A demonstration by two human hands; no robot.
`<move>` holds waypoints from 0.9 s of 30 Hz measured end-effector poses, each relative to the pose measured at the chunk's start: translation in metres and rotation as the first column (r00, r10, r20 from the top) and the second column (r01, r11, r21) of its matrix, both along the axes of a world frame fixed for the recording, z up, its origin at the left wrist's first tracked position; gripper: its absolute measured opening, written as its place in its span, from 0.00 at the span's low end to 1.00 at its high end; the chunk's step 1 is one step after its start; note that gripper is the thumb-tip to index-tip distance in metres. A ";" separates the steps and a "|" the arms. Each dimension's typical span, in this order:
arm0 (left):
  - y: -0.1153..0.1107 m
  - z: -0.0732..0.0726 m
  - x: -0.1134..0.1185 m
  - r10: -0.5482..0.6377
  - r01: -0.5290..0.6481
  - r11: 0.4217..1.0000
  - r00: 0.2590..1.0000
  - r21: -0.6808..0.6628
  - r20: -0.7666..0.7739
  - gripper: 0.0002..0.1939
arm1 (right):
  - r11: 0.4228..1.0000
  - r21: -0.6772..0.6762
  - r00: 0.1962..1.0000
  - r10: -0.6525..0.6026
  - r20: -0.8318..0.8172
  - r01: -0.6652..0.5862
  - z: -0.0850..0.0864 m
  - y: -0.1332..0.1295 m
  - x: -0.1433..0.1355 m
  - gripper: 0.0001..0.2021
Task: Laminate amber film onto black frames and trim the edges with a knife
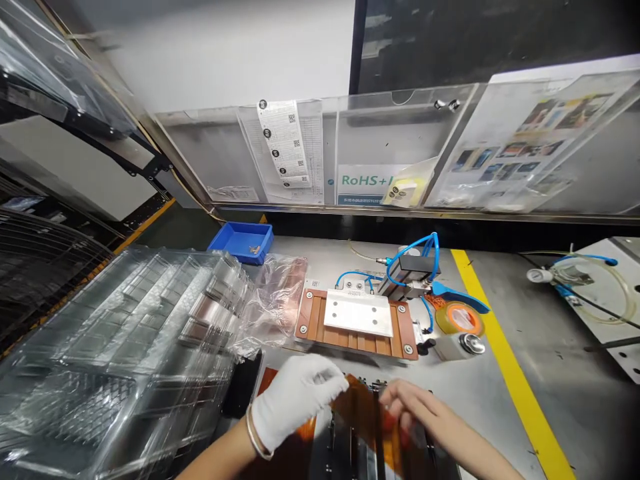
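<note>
My left hand (300, 397), in a white glove, pinches the upper left corner of a thin see-through amber film (357, 410). The film hangs tilted over a dark fixture (345, 440) with metal parts, at the bottom of the head view. My right hand (413, 410), bare, has its fingers curled at the film's right edge; the fingertips are partly hidden. Under my left wrist lies another amber sheet (303, 443), partly covered by the hand.
Clear plastic trays (125, 333) are stacked at left, near a blue bin (245, 241) and plastic bag (275, 300). Ahead sits a brown clamping jig (357, 320) with blue air hoses (435, 257). Right of it are a tape roll (459, 319) and a dispenser bottle (460, 347).
</note>
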State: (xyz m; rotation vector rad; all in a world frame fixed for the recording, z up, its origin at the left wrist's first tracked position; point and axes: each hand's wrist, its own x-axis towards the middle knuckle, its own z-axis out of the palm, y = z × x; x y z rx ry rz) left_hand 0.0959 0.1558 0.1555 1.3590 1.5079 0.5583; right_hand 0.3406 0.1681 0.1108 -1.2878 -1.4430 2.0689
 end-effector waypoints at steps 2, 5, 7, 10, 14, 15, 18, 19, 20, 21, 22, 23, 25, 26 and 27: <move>0.009 -0.005 -0.006 0.187 -0.183 0.981 0.979 -0.058 0.085 0.10 | 0.984 -0.035 0.985 -0.175 -0.008 0.175 -0.009 0.001 0.013 0.30; 0.024 -0.017 -0.011 0.299 -0.279 0.952 0.936 -0.128 0.185 0.11 | 0.893 -0.083 0.896 -0.443 0.001 0.442 -0.018 0.003 0.023 0.26; 0.033 -0.026 -0.012 0.321 -0.292 0.943 0.922 -0.156 0.215 0.13 | 0.852 -0.101 0.856 -0.517 -0.001 0.514 -0.023 0.007 0.025 0.23; 0.044 -0.039 -0.010 0.332 -0.299 0.940 0.914 -0.165 0.234 0.13 | 0.859 -0.071 0.862 -0.507 0.017 0.507 -0.029 0.022 0.025 0.22; 0.064 -0.054 -0.012 0.293 -0.264 0.950 0.939 -0.166 0.182 0.14 | 0.878 0.059 0.868 -0.479 0.132 0.476 -0.036 0.056 0.024 0.26; 0.071 -0.058 -0.013 0.281 -0.254 0.952 0.945 -0.168 0.166 0.14 | 0.888 0.073 0.875 -0.459 0.155 0.453 -0.038 0.066 0.023 0.26; 0.091 -0.071 -0.019 0.256 -0.232 0.958 0.956 -0.167 0.142 0.13 | 0.913 0.054 0.894 -0.407 0.188 0.405 -0.043 0.094 0.017 0.25; 0.098 -0.075 -0.021 0.252 -0.230 0.959 0.959 -0.166 0.131 0.13 | 0.916 0.043 0.896 -0.399 0.197 0.398 -0.046 0.102 0.015 0.25; 0.103 -0.079 -0.023 0.250 -0.230 0.959 0.961 -0.164 0.116 0.12 | 0.919 0.036 0.896 -0.392 0.210 0.393 -0.049 0.109 0.013 0.24; 0.107 -0.082 -0.024 0.250 -0.232 0.959 0.963 -0.162 0.098 0.11 | 0.920 0.030 0.894 -0.387 0.225 0.391 -0.051 0.115 0.011 0.23; 0.111 -0.085 -0.024 0.249 -0.234 0.959 0.966 -0.161 0.077 0.11 | 0.921 0.028 0.891 -0.384 0.241 0.389 -0.054 0.119 0.009 0.23; 0.114 -0.087 -0.024 0.247 -0.236 0.958 0.967 -0.162 0.054 0.10 | 0.921 0.028 0.888 -0.382 0.257 0.389 -0.056 0.123 0.008 0.22; 0.117 -0.089 -0.024 0.240 -0.235 0.958 0.971 -0.162 0.013 0.10 | 0.921 0.031 0.879 -0.381 0.286 0.389 -0.059 0.128 0.006 0.22; 0.118 -0.090 -0.024 0.235 -0.232 0.960 0.972 -0.159 -0.003 0.11 | 0.921 0.030 0.876 -0.378 0.300 0.387 -0.060 0.130 0.006 0.22; 0.118 -0.091 -0.024 0.229 -0.228 0.961 0.973 -0.154 -0.013 0.11 | 0.922 0.030 0.872 -0.374 0.314 0.385 -0.061 0.132 0.006 0.22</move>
